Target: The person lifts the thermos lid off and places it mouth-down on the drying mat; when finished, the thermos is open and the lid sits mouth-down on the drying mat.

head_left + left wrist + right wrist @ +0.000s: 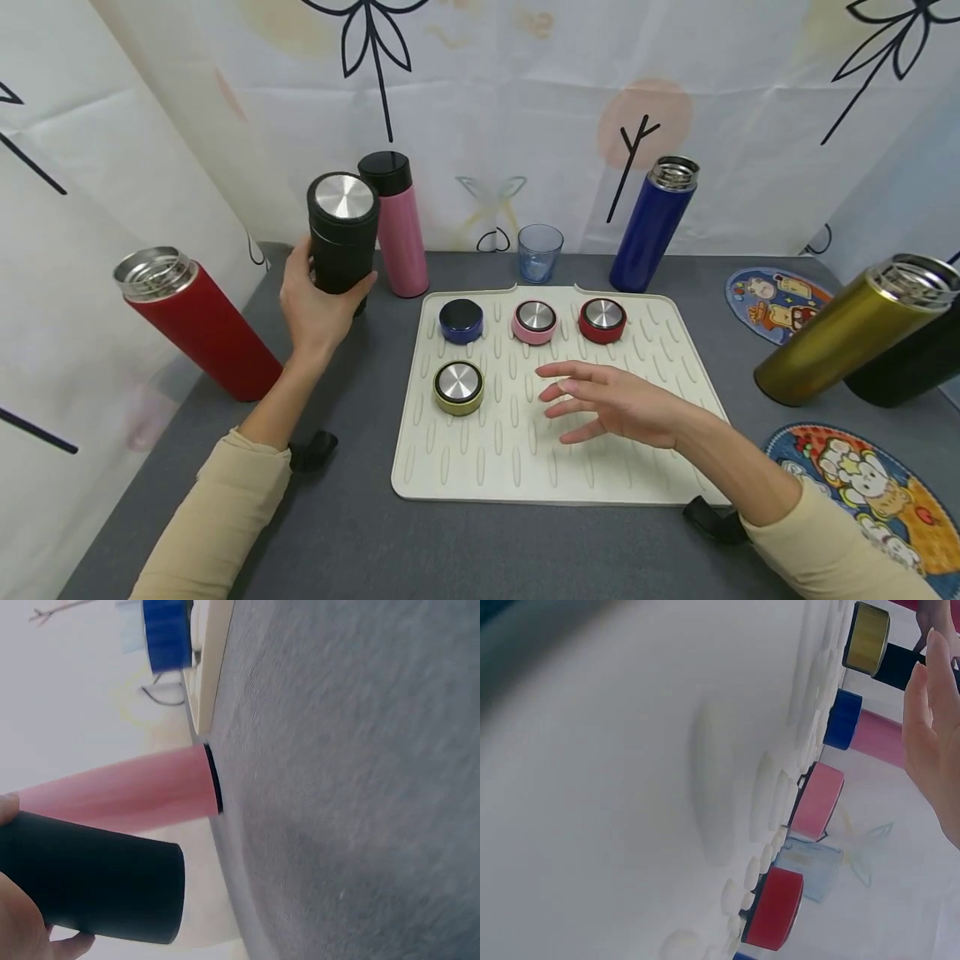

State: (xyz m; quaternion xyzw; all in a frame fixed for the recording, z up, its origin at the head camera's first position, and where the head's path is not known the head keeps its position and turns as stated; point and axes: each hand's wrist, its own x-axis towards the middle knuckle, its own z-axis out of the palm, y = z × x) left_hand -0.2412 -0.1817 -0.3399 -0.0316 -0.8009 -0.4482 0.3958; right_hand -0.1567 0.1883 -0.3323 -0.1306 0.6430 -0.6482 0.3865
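Note:
My left hand (321, 312) grips a black bottle (343, 242) with a silver-topped lid, beside the pink bottle (402, 242). In the left wrist view the black bottle (112, 881) hangs above the grey surface, its base visible. My right hand (611, 404) hovers over the cream mat (525, 475), fingers spread and holding nothing. On the mat stand a blue lid (461, 322), a pink lid (534, 322), a red lid (602, 321) and a gold lid (458, 387).
An open red bottle (206, 329) stands left. Behind the mat are a glass (539, 252) and an open blue bottle (651, 229). At right are an open gold bottle (847, 337), a dark bottle (911, 354) and two patterned round mats (780, 302), (877, 492).

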